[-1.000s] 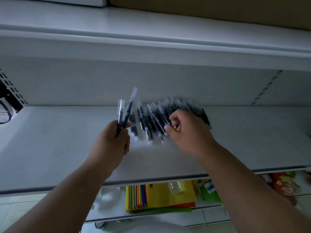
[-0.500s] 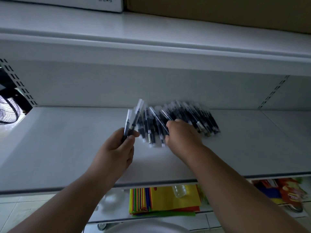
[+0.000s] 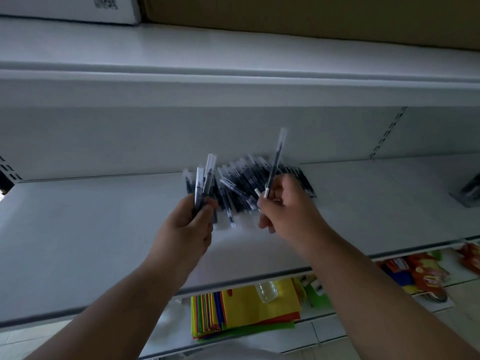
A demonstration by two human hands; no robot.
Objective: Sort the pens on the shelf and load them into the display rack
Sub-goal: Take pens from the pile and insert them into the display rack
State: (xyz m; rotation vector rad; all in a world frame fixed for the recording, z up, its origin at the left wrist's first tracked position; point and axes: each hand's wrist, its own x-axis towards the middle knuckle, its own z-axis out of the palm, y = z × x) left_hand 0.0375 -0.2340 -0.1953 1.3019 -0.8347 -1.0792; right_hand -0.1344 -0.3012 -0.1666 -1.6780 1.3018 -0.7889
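A heap of dark pens with clear caps [image 3: 246,183] lies on the white shelf [image 3: 91,242], near its back wall. My left hand [image 3: 189,224] grips a small bunch of pens [image 3: 204,183] upright, just left of the heap. My right hand [image 3: 285,211] pinches a single pen [image 3: 275,165] that points up and slightly right, raised above the heap. Part of the heap is hidden behind both hands. A dark rack-like object [image 3: 470,190] shows at the shelf's far right edge, mostly cut off.
A higher shelf [image 3: 233,48] overhangs, carrying a brown carton [image 3: 311,14] and a white box [image 3: 78,9]. Below the front edge sit a stack of coloured sheets [image 3: 241,313], a small clear bottle [image 3: 266,291] and colourful packets [image 3: 420,274].
My right hand has lifted one pen out of the heap and now holds it upright. My left hand keeps its bunch and has stayed beside the heap.
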